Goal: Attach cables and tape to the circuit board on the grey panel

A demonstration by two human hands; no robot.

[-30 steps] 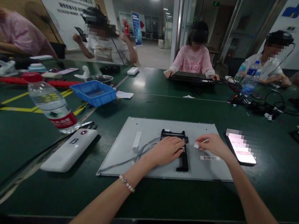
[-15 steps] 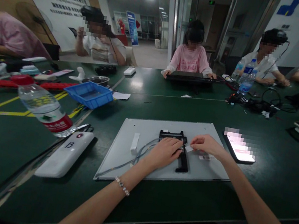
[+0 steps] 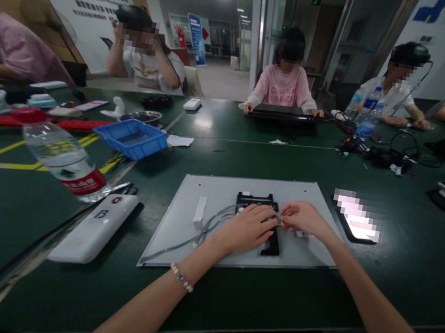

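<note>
A grey metal panel (image 3: 218, 189) lies flat on the green table in front of me. A black bracket (image 3: 260, 201) is fixed near its middle, and thin grey cables (image 3: 208, 228) run from it toward the panel's left corner. My left hand (image 3: 247, 227) lies palm down on the bracket, fingers stretched over it. My right hand (image 3: 304, 218) is just right of it, fingertips pinched on a small white piece at the bracket's edge. A small white block (image 3: 200, 211) sits on the panel to the left. A barcode label (image 3: 303, 235) peeks out under my right hand.
A lit phone (image 3: 355, 217) lies right of the panel. A water bottle (image 3: 62, 158) lies on its side at left, with a white device (image 3: 93, 227) and a blue tray (image 3: 132, 139) nearby. Several people sit across the table; cables and bottles (image 3: 366, 120) are far right.
My right hand has moved left, bringing the small white piece up to the bracket beside my left hand. The left hand has stayed on the bracket.
</note>
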